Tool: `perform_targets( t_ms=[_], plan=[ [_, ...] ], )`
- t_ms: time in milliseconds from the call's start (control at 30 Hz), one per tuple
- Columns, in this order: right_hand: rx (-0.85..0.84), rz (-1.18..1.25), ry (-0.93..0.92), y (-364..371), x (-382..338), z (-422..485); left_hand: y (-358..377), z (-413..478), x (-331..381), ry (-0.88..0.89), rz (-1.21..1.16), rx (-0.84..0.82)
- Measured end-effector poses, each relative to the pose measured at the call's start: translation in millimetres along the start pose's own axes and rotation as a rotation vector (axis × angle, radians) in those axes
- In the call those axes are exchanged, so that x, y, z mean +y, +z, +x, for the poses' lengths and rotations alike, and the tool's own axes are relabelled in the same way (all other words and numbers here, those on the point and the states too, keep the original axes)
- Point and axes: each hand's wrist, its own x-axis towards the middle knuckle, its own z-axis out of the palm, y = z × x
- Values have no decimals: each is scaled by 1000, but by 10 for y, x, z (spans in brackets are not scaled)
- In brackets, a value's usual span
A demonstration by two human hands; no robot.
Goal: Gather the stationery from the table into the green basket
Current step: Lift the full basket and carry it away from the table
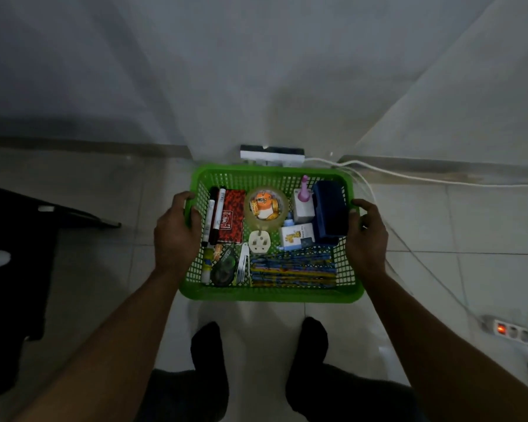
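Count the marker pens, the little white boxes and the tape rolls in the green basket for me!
Black-and-white marker pens: 2
White cardboard boxes: 2
Clear plastic tape roll: 1
Total in the green plastic basket: 5

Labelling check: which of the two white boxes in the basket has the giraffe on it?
The nearer white box, next to the pencils; the farther white box shows a pink shape instead.
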Motion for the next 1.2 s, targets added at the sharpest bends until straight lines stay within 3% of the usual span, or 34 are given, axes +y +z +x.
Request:
perform_targets(
  t_ms=[267, 533, 1200],
  plan=[
    [37, 41, 13, 1163, 1201, 238, 1374, 123, -1020, -20, 7, 16],
    [63, 94, -40, 2030, 1901, 628, 2245, 335, -1702, 10, -9, 104],
    [115, 100, -137, 2614, 1898, 1282, 2668, 1019, -2029, 103, -67, 201]
  ],
)
